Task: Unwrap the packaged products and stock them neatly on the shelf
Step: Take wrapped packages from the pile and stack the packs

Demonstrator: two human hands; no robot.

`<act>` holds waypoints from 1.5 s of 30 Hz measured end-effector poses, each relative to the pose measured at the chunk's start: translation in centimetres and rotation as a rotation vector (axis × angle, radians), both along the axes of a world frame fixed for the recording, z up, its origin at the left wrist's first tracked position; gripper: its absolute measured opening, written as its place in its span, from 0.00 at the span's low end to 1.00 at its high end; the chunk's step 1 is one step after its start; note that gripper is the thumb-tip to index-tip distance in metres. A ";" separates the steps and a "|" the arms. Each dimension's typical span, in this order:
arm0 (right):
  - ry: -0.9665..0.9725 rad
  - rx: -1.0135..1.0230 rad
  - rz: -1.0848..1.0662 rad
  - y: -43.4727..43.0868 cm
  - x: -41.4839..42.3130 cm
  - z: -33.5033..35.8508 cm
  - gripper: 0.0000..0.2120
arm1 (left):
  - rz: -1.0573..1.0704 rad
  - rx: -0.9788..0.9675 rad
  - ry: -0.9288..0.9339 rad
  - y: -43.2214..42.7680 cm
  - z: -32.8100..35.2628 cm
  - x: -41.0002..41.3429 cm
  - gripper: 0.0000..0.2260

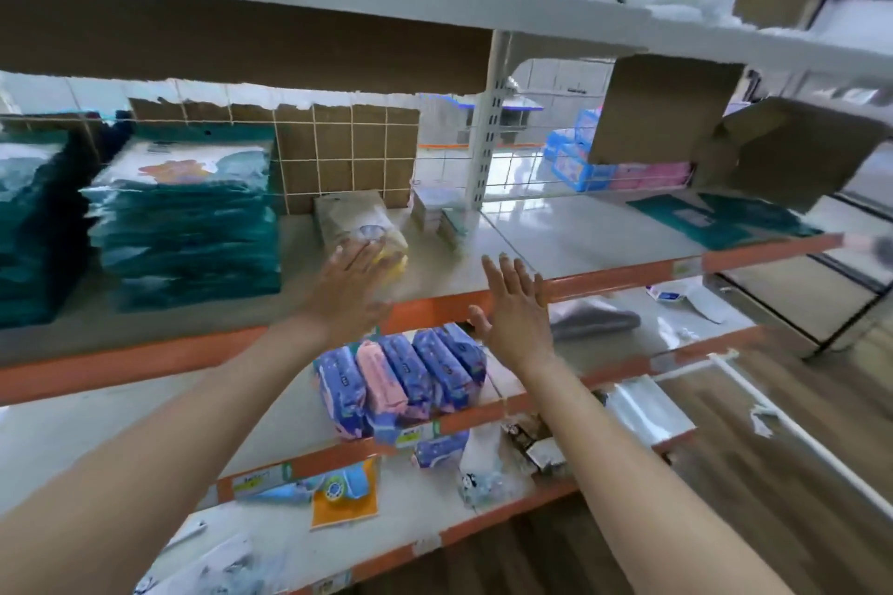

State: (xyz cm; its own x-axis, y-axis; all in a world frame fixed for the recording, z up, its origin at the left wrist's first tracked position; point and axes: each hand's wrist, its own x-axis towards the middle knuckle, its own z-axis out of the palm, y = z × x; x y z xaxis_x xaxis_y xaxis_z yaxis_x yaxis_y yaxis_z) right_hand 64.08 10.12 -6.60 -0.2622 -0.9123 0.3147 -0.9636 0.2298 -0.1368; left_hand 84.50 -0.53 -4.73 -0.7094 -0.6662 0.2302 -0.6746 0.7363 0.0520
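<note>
Left hand (355,278) flat on the pale packet (360,222) on the shelf (580,237), grip slack; right hand (517,312) right of the packet, fingers straight, empty.

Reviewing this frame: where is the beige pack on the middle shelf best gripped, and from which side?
Probably across its two long sides near the front end, reaching in from the aisle. The beige pack lies lengthwise toward the back, its near end at the open left hand, and bare shelf on both sides leaves room for fingers.
</note>
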 end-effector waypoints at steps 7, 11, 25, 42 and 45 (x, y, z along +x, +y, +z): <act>-0.001 0.037 -0.068 1.9 -6.9 -0.9 0.34 | 0.007 0.104 -0.008 1.5 -0.2 -8.3 0.26; -0.021 0.107 -0.101 1.4 -10.4 -1.5 0.34 | -0.059 0.044 -0.044 -0.4 -1.1 -12.4 0.27; 0.005 0.078 -0.178 -6.1 -24.8 -0.3 0.32 | -0.116 -0.021 -0.051 -8.3 0.2 -29.0 0.27; 0.008 0.132 -0.033 -8.8 -40.6 -1.2 0.31 | 0.047 0.012 -0.039 -9.3 -1.5 -41.9 0.27; 0.007 0.131 0.004 -7.7 -44.8 -0.7 0.31 | 0.088 0.012 -0.037 -7.4 -1.5 -46.0 0.27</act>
